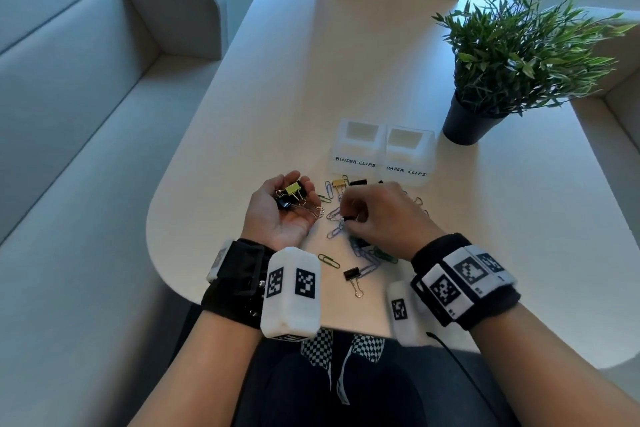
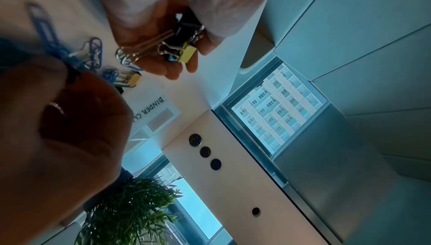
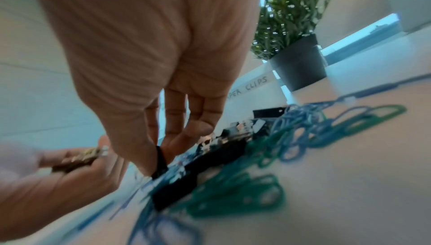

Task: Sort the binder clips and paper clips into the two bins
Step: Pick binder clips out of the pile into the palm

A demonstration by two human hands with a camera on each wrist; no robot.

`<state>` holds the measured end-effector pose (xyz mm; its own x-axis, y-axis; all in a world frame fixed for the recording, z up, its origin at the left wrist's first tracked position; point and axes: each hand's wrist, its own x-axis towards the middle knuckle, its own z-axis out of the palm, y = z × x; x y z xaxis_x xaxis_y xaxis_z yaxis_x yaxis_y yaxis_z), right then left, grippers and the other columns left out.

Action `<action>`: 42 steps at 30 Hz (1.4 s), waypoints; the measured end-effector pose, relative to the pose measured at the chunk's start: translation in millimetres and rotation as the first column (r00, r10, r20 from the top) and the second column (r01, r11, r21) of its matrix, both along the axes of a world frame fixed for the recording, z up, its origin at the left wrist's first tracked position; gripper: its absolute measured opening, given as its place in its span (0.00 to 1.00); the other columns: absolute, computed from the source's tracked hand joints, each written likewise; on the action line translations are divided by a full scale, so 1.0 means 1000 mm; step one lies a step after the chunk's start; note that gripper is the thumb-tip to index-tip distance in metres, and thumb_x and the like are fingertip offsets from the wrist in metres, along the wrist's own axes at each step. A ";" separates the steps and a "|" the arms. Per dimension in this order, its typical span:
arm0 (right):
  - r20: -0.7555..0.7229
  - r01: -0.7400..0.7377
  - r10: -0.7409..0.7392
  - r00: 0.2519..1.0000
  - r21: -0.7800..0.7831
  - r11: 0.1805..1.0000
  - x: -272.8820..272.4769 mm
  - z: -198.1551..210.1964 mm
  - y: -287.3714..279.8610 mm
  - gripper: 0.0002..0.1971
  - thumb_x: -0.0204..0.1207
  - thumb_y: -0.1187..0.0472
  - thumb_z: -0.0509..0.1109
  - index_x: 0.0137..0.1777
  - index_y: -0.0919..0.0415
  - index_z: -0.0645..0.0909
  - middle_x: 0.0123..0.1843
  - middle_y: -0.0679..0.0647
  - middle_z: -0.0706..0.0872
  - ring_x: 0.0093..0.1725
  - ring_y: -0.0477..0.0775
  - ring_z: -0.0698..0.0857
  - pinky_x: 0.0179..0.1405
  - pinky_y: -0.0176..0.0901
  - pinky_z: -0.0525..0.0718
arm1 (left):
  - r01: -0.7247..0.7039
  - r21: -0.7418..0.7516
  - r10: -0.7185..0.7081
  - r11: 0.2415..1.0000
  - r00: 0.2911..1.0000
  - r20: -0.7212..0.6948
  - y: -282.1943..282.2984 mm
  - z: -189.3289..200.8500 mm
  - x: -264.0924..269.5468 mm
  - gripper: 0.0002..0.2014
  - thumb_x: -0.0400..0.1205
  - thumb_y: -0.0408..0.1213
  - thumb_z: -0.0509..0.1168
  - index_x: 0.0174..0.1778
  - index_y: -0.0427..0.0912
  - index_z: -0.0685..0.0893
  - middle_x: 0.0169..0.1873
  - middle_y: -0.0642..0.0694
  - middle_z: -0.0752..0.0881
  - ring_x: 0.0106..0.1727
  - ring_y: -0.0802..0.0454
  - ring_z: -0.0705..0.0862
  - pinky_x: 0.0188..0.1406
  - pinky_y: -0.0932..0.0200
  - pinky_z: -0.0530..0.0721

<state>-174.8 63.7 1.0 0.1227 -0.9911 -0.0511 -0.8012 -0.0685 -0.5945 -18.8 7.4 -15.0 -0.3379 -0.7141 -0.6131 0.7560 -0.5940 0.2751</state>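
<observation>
- My left hand (image 1: 282,208) lies palm up at the table's near edge, fingers loosely cupped around a small heap of binder clips (image 1: 292,196): a yellow-green one on top and black ones under it, wire handles pointing toward the pile.
- Just right of it, scattered blue and green wire paper clips (image 1: 334,215) lie tangled on the pale round-cornered table (image 1: 242,114), with more binder clips among them.
- One black binder clip with gold-coloured wire handles (image 1: 352,277) sits apart, nearer my lap.
- My right hand (image 1: 379,215) is knuckles up over the pile, thumb and fingertips pinching a small black binder clip (image 1: 349,218).
- Beyond the pile, two white plastic bins stand touching side by side: the one lettered BINDER CLIPS (image 1: 356,146) on the left, the one lettered PAPER CLIPS (image 1: 408,152) on the right.
- A green leafy plant in a dark pot (image 1: 467,121) stands right of the bins.
</observation>
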 end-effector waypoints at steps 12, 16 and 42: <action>0.335 0.126 -0.081 0.939 -0.113 0.986 0.013 0.030 -0.013 0.07 0.71 0.60 0.77 0.48 0.56 0.88 0.39 0.47 0.90 0.37 0.40 0.87 0.40 0.24 0.82 | 0.040 -0.019 -0.041 0.999 0.997 -0.069 0.010 0.001 -0.017 0.11 0.83 0.37 0.56 0.39 0.36 0.78 0.38 0.40 0.83 0.41 0.48 0.81 0.44 0.56 0.80; 0.193 0.121 -0.090 0.977 -0.156 0.980 0.008 0.030 0.002 0.12 0.71 0.55 0.77 0.55 0.52 0.86 0.40 0.45 0.87 0.34 0.40 0.83 0.38 0.27 0.81 | -0.002 0.029 0.005 1.000 0.994 -0.110 0.012 0.001 -0.022 0.13 0.84 0.38 0.55 0.40 0.33 0.78 0.44 0.35 0.82 0.43 0.45 0.81 0.48 0.52 0.81; 0.152 0.044 -0.030 0.988 -0.086 0.995 0.005 0.047 -0.023 0.15 0.64 0.52 0.81 0.51 0.54 0.88 0.41 0.49 0.89 0.38 0.42 0.85 0.38 0.29 0.83 | 0.087 -0.082 -0.090 0.993 0.995 -0.038 0.022 0.000 -0.031 0.11 0.84 0.39 0.56 0.47 0.35 0.80 0.44 0.40 0.83 0.45 0.46 0.82 0.56 0.54 0.82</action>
